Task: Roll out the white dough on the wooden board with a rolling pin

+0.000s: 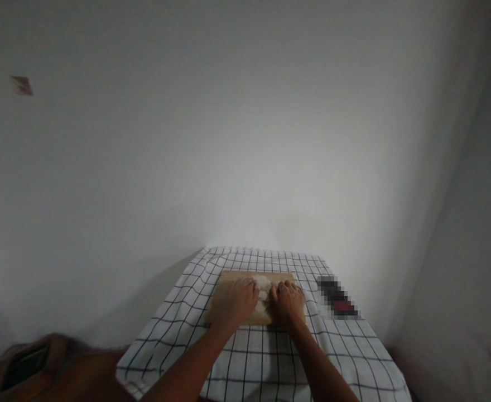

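Note:
On a light wooden board [219,304] lies pale, flattened dough [263,286], with a dusting of what looks like flour around it. My left hand [244,297] presses at the dough's left side, its fingers curled together over the edge. Opposite it, my right hand [288,300] grips the right side with bent fingers. A strip of dough shows between both hands; the parts under my fingers and palms are hidden.
The board rests on a table with a white, black-checked cloth [254,363]. A blurred-out dark and red item [338,298] lies near the right edge. Behind the table stands a pale wall [245,139]. A brownish object [32,363] is at the lower left.

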`<state>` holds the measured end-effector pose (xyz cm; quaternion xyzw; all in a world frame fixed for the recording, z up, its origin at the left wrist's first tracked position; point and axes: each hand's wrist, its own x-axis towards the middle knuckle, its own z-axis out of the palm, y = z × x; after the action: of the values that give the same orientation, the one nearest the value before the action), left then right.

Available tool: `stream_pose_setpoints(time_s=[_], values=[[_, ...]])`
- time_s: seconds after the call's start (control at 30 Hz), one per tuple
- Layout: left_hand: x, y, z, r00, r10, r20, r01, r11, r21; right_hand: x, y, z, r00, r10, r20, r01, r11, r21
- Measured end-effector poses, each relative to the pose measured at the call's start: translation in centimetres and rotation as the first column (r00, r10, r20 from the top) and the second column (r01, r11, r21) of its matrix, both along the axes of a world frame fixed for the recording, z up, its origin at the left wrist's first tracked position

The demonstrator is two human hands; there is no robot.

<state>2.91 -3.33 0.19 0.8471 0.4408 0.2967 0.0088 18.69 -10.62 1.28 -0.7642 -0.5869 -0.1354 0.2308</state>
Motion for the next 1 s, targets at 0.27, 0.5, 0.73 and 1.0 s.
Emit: stream_pose_setpoints(time_s=[0.27,0.5,0.73,1.0], values=[[-1.0,-2.7,0.3,0.999,-0.028,-0.039,0.029,0.999,0.019,0.2,-0.9,-0.6,0.997,0.069,-0.023,-0.069,0.998,0.006],[-2.9,-5.7,0.0,0.995,-0.096,-0.023,0.097,0.995,0.018,-1.1,-3.5,-1.0,0.989,0.128,0.073,-0.129,0.992,0.001],[-3.5,-6.3,0.0,0.994,-0.107,-0.030,0.109,0.991,0.075,-0.8,-4.6,-1.6,0.990,0.134,0.044,-0.135,0.991,0.024],[-2.3,-2.8,-0.7,0.996,-0.089,0.001,0.089,0.990,0.108,0.0,-1.8,-0.2,0.987,0.158,0.016,-0.158,0.987,-0.040]])
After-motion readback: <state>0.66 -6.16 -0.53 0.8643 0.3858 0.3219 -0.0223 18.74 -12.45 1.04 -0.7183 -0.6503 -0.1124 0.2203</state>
